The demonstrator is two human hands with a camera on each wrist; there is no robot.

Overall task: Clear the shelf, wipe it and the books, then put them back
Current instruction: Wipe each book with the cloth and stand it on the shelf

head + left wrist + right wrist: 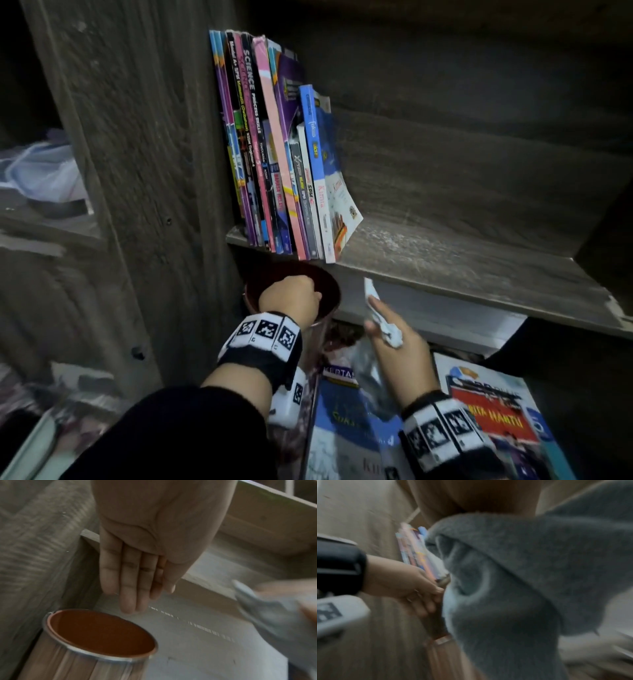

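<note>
Row of colourful upright paperback books (274,154) at left end of grey wooden shelf (462,253), left hand (137,566) flat-fingered above round tin with brown lid (101,634), right hand (394,346) gripping grey wiping cloth (513,581) just below shelf edge, more books (493,411) lying below.

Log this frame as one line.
left hand: open, above red-lidded can | right hand: holding cloth | books: upright on shelf

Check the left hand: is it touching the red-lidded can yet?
Apart. The left wrist view shows the left hand with straight fingers ending short of the can, shelf surface visible between fingertips and lid rim.
</note>
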